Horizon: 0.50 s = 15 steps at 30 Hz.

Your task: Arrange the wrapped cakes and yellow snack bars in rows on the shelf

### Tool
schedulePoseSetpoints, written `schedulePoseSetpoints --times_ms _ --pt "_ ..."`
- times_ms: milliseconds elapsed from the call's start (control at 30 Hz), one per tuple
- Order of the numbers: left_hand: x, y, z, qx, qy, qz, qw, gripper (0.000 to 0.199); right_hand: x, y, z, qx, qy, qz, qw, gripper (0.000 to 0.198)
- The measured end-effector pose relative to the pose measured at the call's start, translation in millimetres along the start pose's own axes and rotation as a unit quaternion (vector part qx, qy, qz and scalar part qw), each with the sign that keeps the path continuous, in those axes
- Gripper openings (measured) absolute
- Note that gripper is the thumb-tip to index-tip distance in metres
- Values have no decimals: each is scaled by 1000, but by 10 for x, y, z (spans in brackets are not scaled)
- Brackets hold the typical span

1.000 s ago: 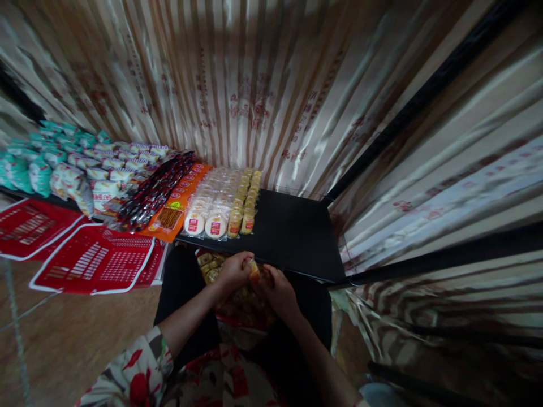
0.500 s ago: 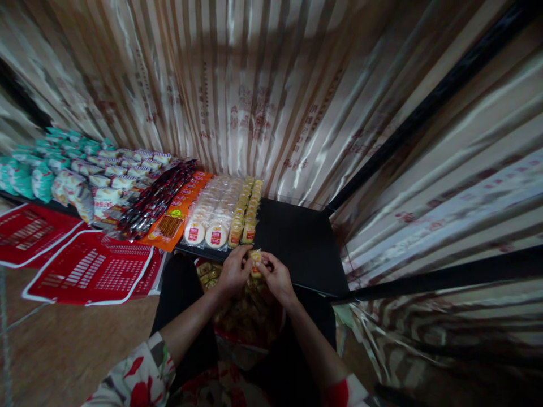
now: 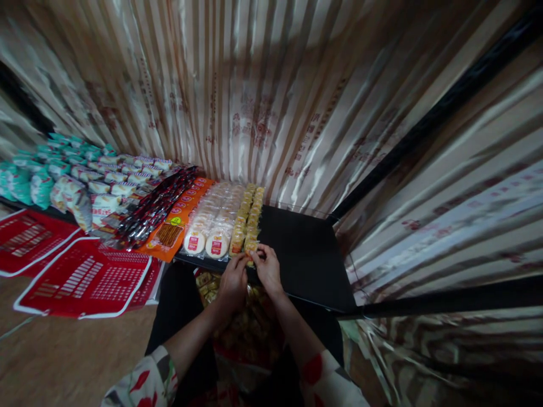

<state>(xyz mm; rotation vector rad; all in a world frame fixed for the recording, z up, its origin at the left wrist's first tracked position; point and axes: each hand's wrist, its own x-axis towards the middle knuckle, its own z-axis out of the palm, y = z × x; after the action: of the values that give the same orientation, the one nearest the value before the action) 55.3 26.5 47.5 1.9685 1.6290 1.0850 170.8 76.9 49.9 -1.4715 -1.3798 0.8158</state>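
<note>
At the front of the yellow snack packet rows (image 3: 238, 232), my left hand (image 3: 235, 278) and my right hand (image 3: 268, 270) meet with fingers closed. Between their fingertips is a small yellow snack packet (image 3: 251, 249), partly hidden, at the near end of the right-hand row. A bag of similar yellow packets (image 3: 254, 325) sits between my legs, below my wrists. Round white crackers in clear wrappers (image 3: 217, 244) lie in two rows just left of the yellow ones.
The black shelf (image 3: 305, 254) runs along a striped curtain (image 3: 254, 85). Farther left are orange packets (image 3: 166, 237), dark shiny packets (image 3: 146, 217), white packets (image 3: 106, 206) and teal bags (image 3: 41, 189). Red baskets (image 3: 85, 277) stand below. A black pole (image 3: 403, 124) slants at right.
Both hands have moved forward from above the bag to the front end of the yellow rows, bringing the small packet to the shelf. The view has shifted slightly.
</note>
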Motion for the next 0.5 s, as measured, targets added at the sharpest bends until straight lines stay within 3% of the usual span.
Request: schedulePoseSetpoints --times_ms 233,500 --pt "-28 -90 89 42 0 61 997 43 20 -34 34 3 5 -25 1000 29" --pt "-26 -141 110 53 -7 103 993 43 3 68 72 13 -9 -30 999 51"
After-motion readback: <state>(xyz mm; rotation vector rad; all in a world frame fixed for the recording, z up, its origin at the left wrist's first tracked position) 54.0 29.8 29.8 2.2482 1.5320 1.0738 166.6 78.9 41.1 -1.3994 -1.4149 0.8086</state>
